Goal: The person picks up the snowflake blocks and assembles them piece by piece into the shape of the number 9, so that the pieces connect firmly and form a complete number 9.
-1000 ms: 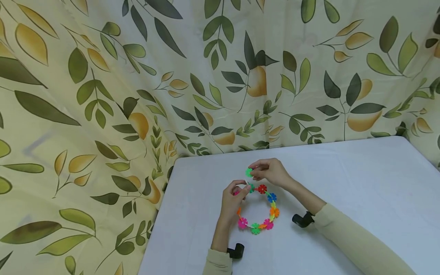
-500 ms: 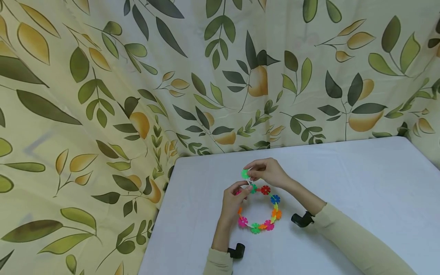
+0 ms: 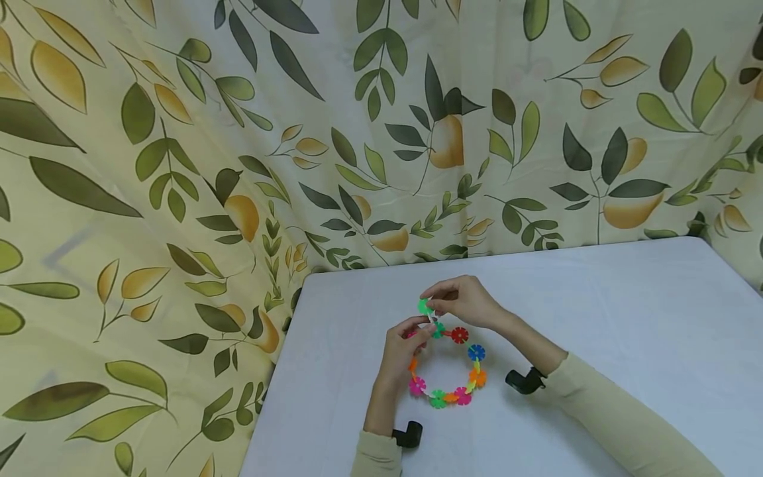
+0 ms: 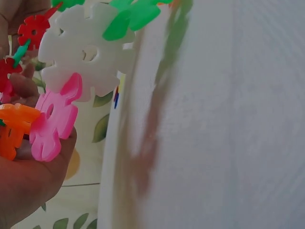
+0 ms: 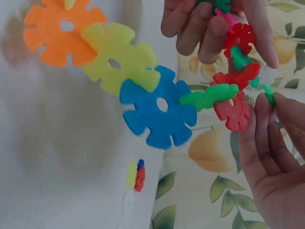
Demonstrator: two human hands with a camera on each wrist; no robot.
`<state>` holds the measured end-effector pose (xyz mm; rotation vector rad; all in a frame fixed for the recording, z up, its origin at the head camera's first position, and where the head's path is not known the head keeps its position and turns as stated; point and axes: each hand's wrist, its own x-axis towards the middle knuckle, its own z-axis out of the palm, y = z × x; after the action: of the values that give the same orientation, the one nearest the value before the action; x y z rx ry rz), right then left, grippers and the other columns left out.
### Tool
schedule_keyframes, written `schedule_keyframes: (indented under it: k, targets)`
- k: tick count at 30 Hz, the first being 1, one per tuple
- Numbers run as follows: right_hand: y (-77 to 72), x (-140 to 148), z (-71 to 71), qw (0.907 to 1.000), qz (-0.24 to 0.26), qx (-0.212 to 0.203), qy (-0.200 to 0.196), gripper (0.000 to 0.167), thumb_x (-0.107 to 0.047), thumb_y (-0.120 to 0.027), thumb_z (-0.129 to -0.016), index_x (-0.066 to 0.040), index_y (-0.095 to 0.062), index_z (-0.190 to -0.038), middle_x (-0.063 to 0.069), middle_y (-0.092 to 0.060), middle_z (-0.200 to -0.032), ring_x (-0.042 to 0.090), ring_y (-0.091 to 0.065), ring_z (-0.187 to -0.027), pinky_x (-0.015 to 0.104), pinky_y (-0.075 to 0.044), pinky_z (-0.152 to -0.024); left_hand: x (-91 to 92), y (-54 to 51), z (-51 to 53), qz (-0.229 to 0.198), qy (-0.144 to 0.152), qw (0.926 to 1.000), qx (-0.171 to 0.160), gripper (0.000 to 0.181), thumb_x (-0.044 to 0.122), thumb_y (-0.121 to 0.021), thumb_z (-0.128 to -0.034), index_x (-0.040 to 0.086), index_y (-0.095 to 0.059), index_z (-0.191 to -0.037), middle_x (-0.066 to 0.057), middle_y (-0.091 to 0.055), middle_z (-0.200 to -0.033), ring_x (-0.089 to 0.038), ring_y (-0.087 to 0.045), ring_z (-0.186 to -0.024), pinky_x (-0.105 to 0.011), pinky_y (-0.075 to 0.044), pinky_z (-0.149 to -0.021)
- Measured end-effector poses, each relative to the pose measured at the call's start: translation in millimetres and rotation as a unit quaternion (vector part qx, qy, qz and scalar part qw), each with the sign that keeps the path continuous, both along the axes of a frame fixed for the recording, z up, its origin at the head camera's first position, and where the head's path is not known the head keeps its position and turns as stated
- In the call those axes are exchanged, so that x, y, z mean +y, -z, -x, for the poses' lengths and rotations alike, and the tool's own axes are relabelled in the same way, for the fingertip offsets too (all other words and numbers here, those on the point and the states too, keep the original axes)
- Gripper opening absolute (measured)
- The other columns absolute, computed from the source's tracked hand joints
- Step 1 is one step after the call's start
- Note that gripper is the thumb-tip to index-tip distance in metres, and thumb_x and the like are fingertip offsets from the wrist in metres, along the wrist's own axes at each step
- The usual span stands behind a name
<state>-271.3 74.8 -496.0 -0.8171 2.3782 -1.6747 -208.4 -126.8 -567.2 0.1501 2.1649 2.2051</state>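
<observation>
A ring of interlocking plastic flower discs [image 3: 459, 335] in several colours hangs from my left hand [image 3: 401, 351], which grips it at its upper left. My right hand [image 3: 467, 301] pinches a green flower disc [image 3: 424, 306] by its edge, just above the left fingertips. That green disc is seen edge-on between thumb and fingers in the right wrist view. In the left wrist view a white disc [image 4: 76, 50] joins a pink disc [image 4: 55, 121], near an orange disc [image 4: 16, 119]. Whether the pinched green disc touches the white one I cannot tell.
A white-covered table [image 3: 596, 318] lies below the hands. Several small yellow, red, blue and clear pieces [image 5: 137, 175] lie on it in the right wrist view. A leaf-patterned curtain [image 3: 381, 146] hangs behind and to the left.
My right hand has moved slightly left and down with the green disc, closer to the left fingertips. The ring has swayed a little, while the left hand has hardly moved.
</observation>
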Motion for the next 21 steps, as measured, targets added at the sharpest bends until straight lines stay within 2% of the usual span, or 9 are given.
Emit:
schedule_keyframes:
  k: [4,9,14,21]
  targets:
    - [-0.7,-0.4,-1.3,0.9997,-0.015,0.020,-0.006,0.015,-0.010,-0.075,-0.097,-0.009,-0.080,-0.111,0.004,-0.078,-0.090,0.026,-0.075,-0.078,0.044,-0.063,-0.074,-3.4,1.3,1.1,0.001,0.009,0.9999,-0.007,0.024,0.034,-0.080,-0.0932,0.017,-0.079,-0.110,-0.001,-0.057,-0.072,-0.016,-0.046,-0.063,-0.026,-0.040,-0.059]
    - [0.8,-1.0,-2.6,0.9997,-0.011,0.014,-0.014,0.015,-0.009,-0.075,-0.096,-0.007,-0.080,-0.110,0.009,-0.078,-0.092,0.022,-0.076,-0.076,0.034,-0.062,-0.071,-2.9,-0.5,-1.0,0.010,0.014,0.9998,-0.011,0.028,0.035,-0.081,-0.0919,0.016,-0.079,-0.113,-0.003,-0.070,-0.086,-0.015,-0.044,-0.056,-0.022,-0.037,-0.051]
    - [0.9,-0.8,-3.6,0.9995,-0.015,0.011,-0.024,0.014,-0.008,-0.075,-0.096,-0.006,-0.080,-0.109,0.008,-0.079,-0.093,0.029,-0.077,-0.079,0.036,-0.063,-0.072,-1.7,-2.7,-2.9,0.002,0.018,0.9997,-0.017,0.037,0.037,-0.083,-0.0901,0.012,-0.079,-0.117,-0.005,-0.076,-0.103,-0.010,-0.041,-0.050,-0.021,-0.035,-0.046]
    - [3.2,-0.2,-2.5,0.9990,-0.014,0.002,-0.042,0.015,-0.008,-0.074,-0.097,-0.006,-0.080,-0.111,0.006,-0.079,-0.095,0.030,-0.077,-0.081,0.041,-0.063,-0.073,-3.8,-6.7,-3.9,-0.001,0.019,0.9997,-0.013,0.031,0.033,-0.084,-0.0896,0.009,-0.080,-0.108,-0.004,-0.076,-0.090,-0.010,-0.042,-0.052,-0.020,-0.036,-0.046]
